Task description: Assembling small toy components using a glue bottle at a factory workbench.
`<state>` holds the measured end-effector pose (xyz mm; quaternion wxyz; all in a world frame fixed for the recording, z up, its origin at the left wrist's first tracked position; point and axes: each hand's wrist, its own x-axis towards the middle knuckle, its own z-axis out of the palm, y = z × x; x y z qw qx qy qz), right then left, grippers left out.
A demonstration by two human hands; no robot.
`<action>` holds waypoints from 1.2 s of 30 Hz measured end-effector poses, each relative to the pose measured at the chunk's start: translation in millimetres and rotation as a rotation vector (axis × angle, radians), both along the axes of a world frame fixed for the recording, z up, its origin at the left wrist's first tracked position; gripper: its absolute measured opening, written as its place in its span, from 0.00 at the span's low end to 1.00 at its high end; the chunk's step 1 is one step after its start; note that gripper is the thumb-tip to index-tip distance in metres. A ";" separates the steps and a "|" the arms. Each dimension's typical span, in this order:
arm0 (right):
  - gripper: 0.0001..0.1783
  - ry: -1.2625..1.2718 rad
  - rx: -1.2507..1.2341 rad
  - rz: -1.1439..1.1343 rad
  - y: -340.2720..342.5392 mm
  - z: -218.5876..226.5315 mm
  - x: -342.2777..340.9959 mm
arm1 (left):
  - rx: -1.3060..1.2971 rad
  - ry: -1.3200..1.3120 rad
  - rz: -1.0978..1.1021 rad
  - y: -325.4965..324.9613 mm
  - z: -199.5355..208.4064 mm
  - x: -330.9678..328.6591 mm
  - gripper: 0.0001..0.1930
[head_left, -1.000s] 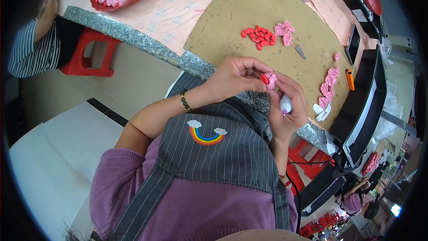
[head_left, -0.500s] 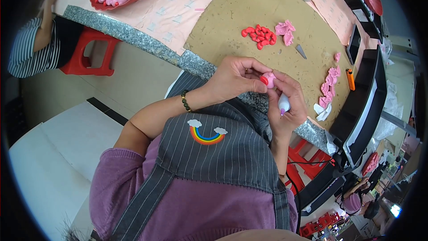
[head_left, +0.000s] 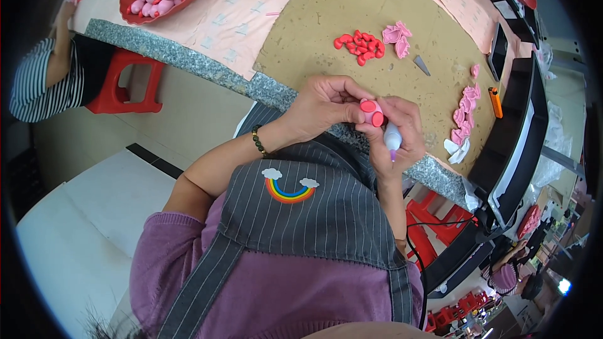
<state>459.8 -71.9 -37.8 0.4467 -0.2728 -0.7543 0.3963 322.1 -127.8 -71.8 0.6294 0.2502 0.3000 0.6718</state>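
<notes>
Between the fingertips of both hands, above the table's near edge, is a small pink figurine (head_left: pixel 372 112) with two red ovals side by side on it, facing me. My left hand (head_left: pixel 316 112) pinches its left side with thumb and fingers. The thumb and fingers of my right hand (head_left: pixel 408 130) close on its other side. That same hand also keeps a small pale squeeze bottle (head_left: pixel 392 136) in its palm, its purple nozzle pointing down. Beyond my hands lie a pile of red rounded pieces (head_left: pixel 361 48) and a cluster of pink petal-shaped pieces (head_left: pixel 397 37).
A red bowl (head_left: pixel 127 14) of pink and red pieces stands far left. Right of the brown board (head_left: pixel 301 19) are a pointed metal tip (head_left: pixel 422 64), a row of pink pieces (head_left: pixel 463 113), an orange cutter (head_left: pixel 495 102), a phone (head_left: pixel 498 53) and a black tray (head_left: pixel 512 125). Another person's arm (head_left: pixel 59 56) shows left.
The figurine has been turned in my fingers, so two red ovals now face me instead of one red edge. Both hands stay closed on it; the bottle remains in my right palm.
</notes>
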 end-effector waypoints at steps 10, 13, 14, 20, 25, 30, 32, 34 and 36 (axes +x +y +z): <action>0.20 0.015 0.169 -0.023 -4.3 -10.3 -0.3 | 0.041 -0.114 -0.041 2.0 -9.5 -3.0 0.10; 0.20 0.005 0.173 -0.026 -5.1 -9.4 -0.7 | 0.047 -0.102 -0.044 1.5 -9.4 -3.9 0.10; 0.20 0.004 0.172 -0.025 -5.3 -9.7 -0.6 | 0.047 -0.102 -0.044 1.1 -9.0 -4.1 0.10; 0.20 0.003 0.184 -0.021 -5.5 -11.0 -0.2 | 0.060 -0.090 -0.037 0.7 -9.3 -4.1 0.10; 0.20 0.006 0.175 -0.026 -6.2 -11.0 -0.5 | 0.057 -0.091 -0.033 0.6 -11.6 -3.8 0.09; 0.19 0.006 0.170 -0.031 -6.3 -12.3 -0.4 | 0.055 -0.092 -0.033 0.9 -10.8 -4.1 0.09; 0.19 0.010 0.165 -0.034 -6.3 -12.7 -0.4 | 0.058 -0.088 -0.032 1.2 -11.0 -4.1 0.10; 0.19 0.005 0.174 -0.037 -6.0 -12.7 -0.4 | 0.063 -0.090 -0.035 1.6 -11.3 -4.4 0.10; 0.19 0.009 0.161 -0.034 -6.2 -12.3 -0.6 | 0.065 -0.089 -0.036 1.7 -11.8 -4.5 0.10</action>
